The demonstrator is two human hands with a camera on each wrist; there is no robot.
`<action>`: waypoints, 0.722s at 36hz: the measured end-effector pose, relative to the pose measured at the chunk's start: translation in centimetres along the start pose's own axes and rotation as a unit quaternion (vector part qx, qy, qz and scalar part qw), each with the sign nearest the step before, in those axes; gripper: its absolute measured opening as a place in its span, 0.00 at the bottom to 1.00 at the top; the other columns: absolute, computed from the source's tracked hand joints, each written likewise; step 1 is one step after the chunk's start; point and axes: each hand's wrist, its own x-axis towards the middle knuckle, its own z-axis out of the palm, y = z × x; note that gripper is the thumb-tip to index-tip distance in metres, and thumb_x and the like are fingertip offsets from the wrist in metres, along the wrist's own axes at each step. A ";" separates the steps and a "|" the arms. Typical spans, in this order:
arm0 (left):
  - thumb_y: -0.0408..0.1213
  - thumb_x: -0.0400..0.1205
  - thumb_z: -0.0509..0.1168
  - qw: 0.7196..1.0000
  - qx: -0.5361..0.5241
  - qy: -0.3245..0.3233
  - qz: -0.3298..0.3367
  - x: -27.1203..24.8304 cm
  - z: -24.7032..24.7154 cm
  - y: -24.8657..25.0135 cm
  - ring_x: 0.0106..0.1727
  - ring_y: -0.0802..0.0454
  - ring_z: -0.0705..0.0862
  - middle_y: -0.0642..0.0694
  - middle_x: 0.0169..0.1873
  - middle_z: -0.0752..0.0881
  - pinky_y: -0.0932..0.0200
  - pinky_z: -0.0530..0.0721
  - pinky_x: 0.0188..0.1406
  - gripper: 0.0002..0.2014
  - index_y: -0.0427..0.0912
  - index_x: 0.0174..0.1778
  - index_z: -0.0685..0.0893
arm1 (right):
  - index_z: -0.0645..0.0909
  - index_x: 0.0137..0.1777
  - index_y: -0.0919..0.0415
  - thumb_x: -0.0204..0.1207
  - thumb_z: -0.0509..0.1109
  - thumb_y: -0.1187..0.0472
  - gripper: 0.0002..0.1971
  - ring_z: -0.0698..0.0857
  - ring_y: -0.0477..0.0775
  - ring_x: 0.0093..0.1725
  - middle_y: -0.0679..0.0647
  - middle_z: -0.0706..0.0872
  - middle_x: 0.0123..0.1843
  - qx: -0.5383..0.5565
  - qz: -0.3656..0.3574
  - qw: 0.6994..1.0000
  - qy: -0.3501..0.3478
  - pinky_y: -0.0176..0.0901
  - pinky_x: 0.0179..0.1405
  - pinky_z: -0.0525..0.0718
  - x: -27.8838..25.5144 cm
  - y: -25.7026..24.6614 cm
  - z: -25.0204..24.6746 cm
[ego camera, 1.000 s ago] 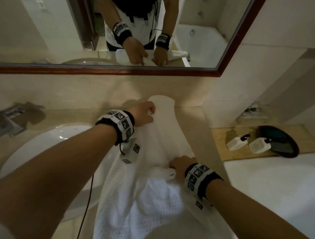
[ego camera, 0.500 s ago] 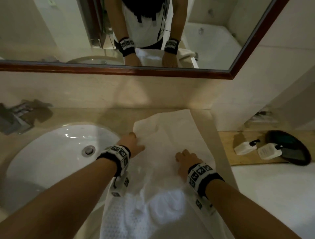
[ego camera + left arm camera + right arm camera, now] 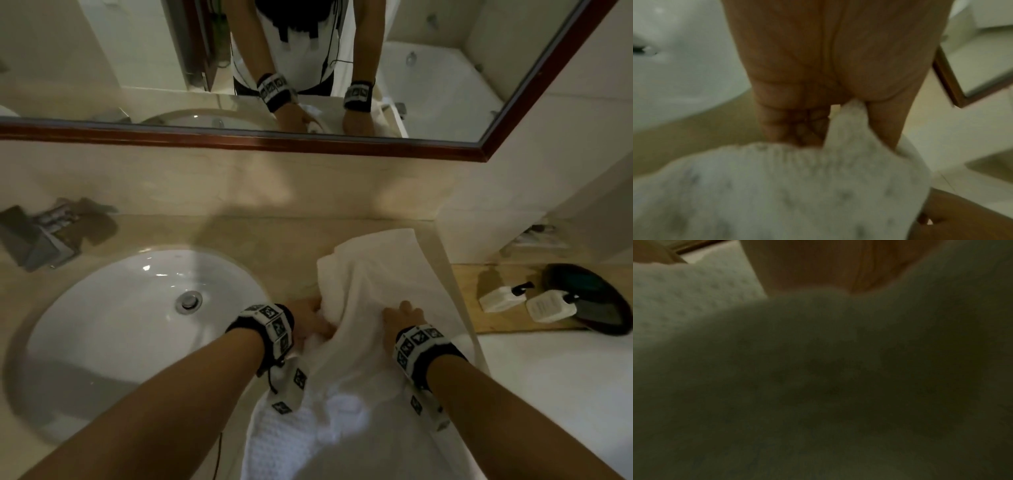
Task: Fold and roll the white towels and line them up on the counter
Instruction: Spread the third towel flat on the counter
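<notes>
A white towel lies lengthwise on the beige counter right of the sink, its near end hanging over the front edge. My left hand grips the towel's bunched left edge; the left wrist view shows the towel pinched between thumb and curled fingers of the left hand. My right hand sits on the towel's right side with its fingers curled into the cloth. In the right wrist view the towel fills the dark picture and hides the fingers of the right hand.
A white sink is set into the counter on the left. A framed mirror hangs behind. A grey holder stands at the far left. To the right, a lower wooden shelf carries two white bottles and a dark tray.
My left hand has come back from the towel's far end to its near left edge, bunching the cloth. The towel's far end has drawn in from the wall. The right hand has barely moved.
</notes>
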 end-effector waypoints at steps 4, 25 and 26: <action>0.44 0.81 0.69 0.984 0.163 0.065 0.019 0.1 -4.2 1.9 0.75 0.42 0.71 0.46 0.76 0.72 0.50 0.68 0.72 0.31 0.48 0.80 0.67 | 0.65 0.71 0.53 0.79 0.61 0.55 0.21 0.67 0.67 0.68 0.59 0.62 0.70 0.015 0.006 1.000 0.005 0.61 0.66 0.76 -0.3 0.2 0.1; 0.69 0.64 0.72 0.869 0.486 0.095 0.022 4.6 -1.3 -3.4 0.80 0.35 0.27 0.44 0.81 0.26 0.30 0.37 0.77 0.61 0.63 0.82 0.36 | 0.31 0.82 0.43 0.80 0.48 0.35 0.38 0.40 0.65 0.84 0.54 0.30 0.84 0.007 0.055 0.998 -0.007 0.67 0.81 0.41 3.1 1.2 2.5; 0.69 0.62 0.74 0.868 0.488 0.089 0.023 4.8 -1.5 -3.1 0.80 0.35 0.27 0.44 0.80 0.26 0.30 0.36 0.77 0.62 0.64 0.82 0.36 | 0.30 0.82 0.45 0.80 0.47 0.35 0.39 0.40 0.63 0.84 0.55 0.30 0.84 -0.002 0.059 0.998 -0.006 0.67 0.80 0.39 3.1 1.2 2.7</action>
